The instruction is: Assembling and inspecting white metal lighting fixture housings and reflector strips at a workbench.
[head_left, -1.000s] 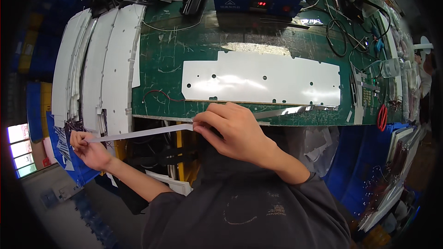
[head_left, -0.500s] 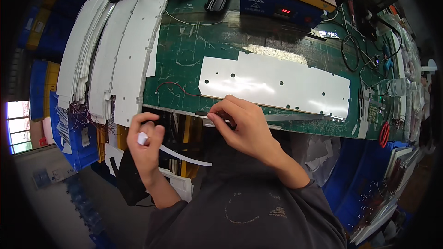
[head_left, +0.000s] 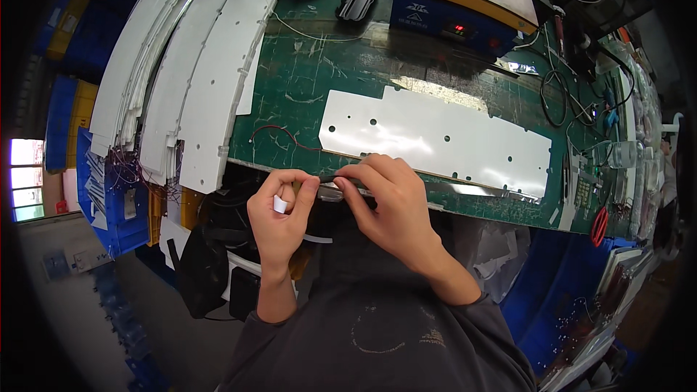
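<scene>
My left hand [head_left: 282, 209] and my right hand [head_left: 392, 207] have come together at the table's front edge. Between their fingertips is a small dark strip [head_left: 327, 178], pinched at its left end by the left thumb and finger and at its right by the right ones. A narrow white strip [head_left: 280, 205] is tucked in the left hand's curled fingers; its tail [head_left: 318, 239] hangs below the hands. Just beyond, a long white panel [head_left: 414, 131] with several dark holes lies on the table, with a thin dark red wire [head_left: 279, 129] running left from it.
Stacked white panels [head_left: 210, 87] cover the table's left side. A blue heating machine [head_left: 450, 25] with a red display stands at the back, beside a black tray [head_left: 358, 1]. Red-handled scissors [head_left: 599, 226] and cables [head_left: 553, 94] are on the right; blue bins [head_left: 120, 210] stand left.
My left hand has moved right and up to the right hand, and its fingertips now grip the dark strip's left end. The white strip's tail has moved mostly behind the left hand.
</scene>
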`<state>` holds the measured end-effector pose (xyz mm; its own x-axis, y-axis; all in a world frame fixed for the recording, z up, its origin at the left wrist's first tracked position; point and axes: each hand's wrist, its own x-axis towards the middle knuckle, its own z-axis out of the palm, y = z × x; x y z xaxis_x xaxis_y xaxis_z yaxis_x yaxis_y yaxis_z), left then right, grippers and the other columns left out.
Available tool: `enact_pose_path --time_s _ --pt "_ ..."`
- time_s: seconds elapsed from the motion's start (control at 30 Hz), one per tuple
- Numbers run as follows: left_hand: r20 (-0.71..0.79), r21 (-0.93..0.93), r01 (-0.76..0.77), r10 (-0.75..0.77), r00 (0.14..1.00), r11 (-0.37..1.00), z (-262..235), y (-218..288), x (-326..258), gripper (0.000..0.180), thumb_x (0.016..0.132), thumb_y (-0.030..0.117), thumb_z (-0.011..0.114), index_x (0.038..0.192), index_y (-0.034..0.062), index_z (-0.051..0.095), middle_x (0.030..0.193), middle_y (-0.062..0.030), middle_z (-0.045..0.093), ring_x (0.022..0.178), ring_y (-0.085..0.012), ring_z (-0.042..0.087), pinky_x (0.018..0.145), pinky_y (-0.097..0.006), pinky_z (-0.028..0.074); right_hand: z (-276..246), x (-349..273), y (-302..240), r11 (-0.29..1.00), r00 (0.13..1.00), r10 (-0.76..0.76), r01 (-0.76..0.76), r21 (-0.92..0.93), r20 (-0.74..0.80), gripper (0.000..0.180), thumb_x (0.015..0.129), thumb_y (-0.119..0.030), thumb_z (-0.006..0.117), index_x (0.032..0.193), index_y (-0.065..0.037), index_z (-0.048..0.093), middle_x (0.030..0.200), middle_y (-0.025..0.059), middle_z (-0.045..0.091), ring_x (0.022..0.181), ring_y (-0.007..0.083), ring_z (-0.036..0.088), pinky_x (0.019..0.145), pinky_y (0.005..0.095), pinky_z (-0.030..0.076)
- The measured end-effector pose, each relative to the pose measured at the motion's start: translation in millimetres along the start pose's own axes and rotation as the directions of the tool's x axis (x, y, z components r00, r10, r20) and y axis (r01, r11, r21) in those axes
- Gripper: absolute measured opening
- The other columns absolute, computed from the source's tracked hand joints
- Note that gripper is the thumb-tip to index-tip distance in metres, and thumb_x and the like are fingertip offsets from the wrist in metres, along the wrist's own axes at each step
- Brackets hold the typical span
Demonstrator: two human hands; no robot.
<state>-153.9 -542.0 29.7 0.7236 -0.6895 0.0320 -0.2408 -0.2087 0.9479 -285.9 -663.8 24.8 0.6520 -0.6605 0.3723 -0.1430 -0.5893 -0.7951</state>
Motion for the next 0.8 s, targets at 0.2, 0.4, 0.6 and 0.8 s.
enact_pose_path --time_s 0.2,0.4,0.6,0.8 --pt "-0.025 -0.020 -0.009 0.008 1.000 1.000 0 7 -1 0.006 0.095 0.001 0.077 0.096 0.0033 0.072 0.062 0.0090 0.036 0.057 -0.0044 0.028 0.054 -0.022 0.023 5 -48 9 0.936 0.941 -0.307 0.272 -0.223 -0.140 0.036 0.087 -0.010 0.079 0.122 -0.004 0.074 0.114 0.0087 0.071 0.098 0.0276 0.067 0.087 0.0381 0.053" --pt "-0.032 -0.064 -0.019 0.017 0.999 0.998 0 13 -7 0.007 0.093 0.002 0.078 0.095 0.0035 0.071 0.061 0.0086 0.038 0.056 -0.0043 0.029 0.054 -0.022 0.024 14 -52 15 0.946 0.974 -0.215 0.227 -0.234 0.073 0.054 0.089 -0.014 0.077 0.140 -0.002 0.066 0.140 0.0172 0.063 0.129 0.0345 0.061 0.110 0.0446 0.048" --pt "-0.033 -0.046 -0.058 0.056 0.998 0.997 0 17 -11 0.009 0.092 0.002 0.079 0.095 0.0036 0.070 0.062 0.0082 0.039 0.056 -0.0046 0.030 0.054 -0.022 0.024 25 -36 17 0.936 0.998 -0.005 0.028 -0.352 0.066 0.067 0.087 -0.018 0.077 0.151 -0.007 0.062 0.156 0.0206 0.053 0.146 0.0398 0.050 0.119 0.0506 0.042" --pt "-0.040 -0.052 -0.059 0.057 0.998 0.997 1 20 -11 0.010 0.092 0.002 0.080 0.096 0.0040 0.070 0.062 0.0080 0.040 0.056 -0.0047 0.030 0.054 -0.022 0.024 31 -38 20 0.901 0.996 -0.007 0.045 -0.432 0.088 0.073 0.087 -0.019 0.076 0.157 -0.007 0.056 0.160 0.0221 0.048 0.149 0.0405 0.047 0.123 0.0519 0.038"
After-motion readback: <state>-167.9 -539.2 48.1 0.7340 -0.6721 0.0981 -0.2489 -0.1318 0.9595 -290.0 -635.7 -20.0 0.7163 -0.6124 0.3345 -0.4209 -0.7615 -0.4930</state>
